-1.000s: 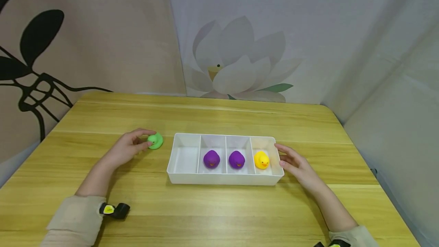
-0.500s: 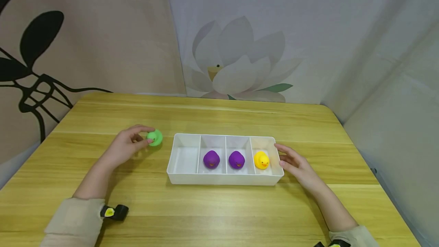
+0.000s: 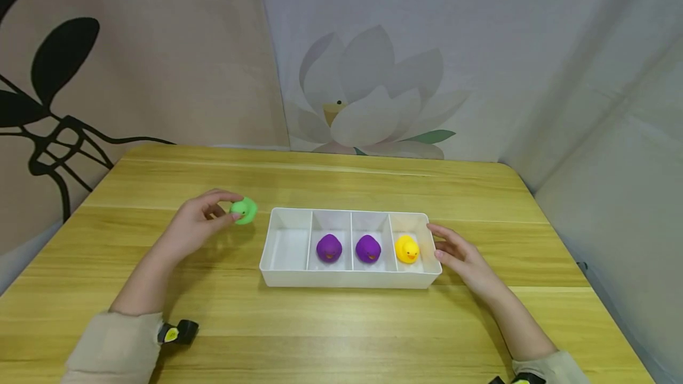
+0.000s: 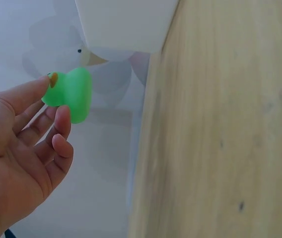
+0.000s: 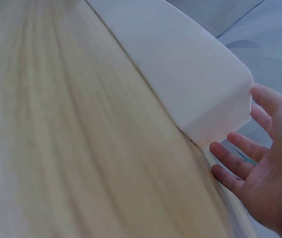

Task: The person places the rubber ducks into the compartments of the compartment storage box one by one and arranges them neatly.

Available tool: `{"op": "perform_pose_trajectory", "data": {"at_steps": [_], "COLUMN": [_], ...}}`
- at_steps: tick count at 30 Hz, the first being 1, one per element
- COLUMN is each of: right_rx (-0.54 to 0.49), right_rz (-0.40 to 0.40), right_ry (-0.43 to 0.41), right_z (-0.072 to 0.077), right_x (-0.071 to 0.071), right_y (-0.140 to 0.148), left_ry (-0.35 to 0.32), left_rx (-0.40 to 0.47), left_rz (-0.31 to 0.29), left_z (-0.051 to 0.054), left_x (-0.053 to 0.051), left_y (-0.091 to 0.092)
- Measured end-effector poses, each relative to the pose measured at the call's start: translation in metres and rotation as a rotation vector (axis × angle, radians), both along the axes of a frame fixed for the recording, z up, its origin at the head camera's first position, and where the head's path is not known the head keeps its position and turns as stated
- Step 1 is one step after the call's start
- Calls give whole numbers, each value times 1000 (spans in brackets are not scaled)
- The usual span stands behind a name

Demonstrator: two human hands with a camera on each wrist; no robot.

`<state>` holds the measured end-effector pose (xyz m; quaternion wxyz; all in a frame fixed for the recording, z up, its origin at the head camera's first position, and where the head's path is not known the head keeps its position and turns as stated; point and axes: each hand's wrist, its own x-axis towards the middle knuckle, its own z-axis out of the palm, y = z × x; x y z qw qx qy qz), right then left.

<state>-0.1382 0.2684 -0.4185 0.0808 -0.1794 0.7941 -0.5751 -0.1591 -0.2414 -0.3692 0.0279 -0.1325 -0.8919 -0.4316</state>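
Note:
My left hand (image 3: 198, 218) pinches a small green rubber duck (image 3: 246, 211) between thumb and fingertips. In the left wrist view the green duck (image 4: 79, 95) hangs above the table, its orange beak by the thumb. A long white divided box (image 3: 347, 279) lies to the right of it. Two purple rubber ducks (image 3: 329, 248) sit in its middle compartments, one in each. The rightmost compartment holds a yellow duck (image 3: 407, 249); the leftmost is bare. With relaxed fingers, my right hand (image 3: 463, 258) touches the box's right end, thumb at the near corner in the right wrist view.
The wooden table (image 3: 341, 336) extends around the box on all sides. Behind it hangs a pale curtain (image 3: 213, 52) with a printed lotus. A black camera band (image 3: 180, 332) sits on the left sleeve.
My left hand has lifted the green duck off the table and tilted it, ending slightly to the right. The right hand and the box have stayed still.

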Motion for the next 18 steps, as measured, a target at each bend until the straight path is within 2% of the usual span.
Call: {"op": "perform_pose_trajectory", "data": {"at_steps": [18], "right_rx": [7], "right_rz": [-2], "right_ry": [-12], "right_z": [2], "right_x": [0], "right_y": [0], "left_ry": [93], "left_rx": [46], "left_rz": [-12], "left_z": [18], "left_x": [11], "left_y": [21]}}
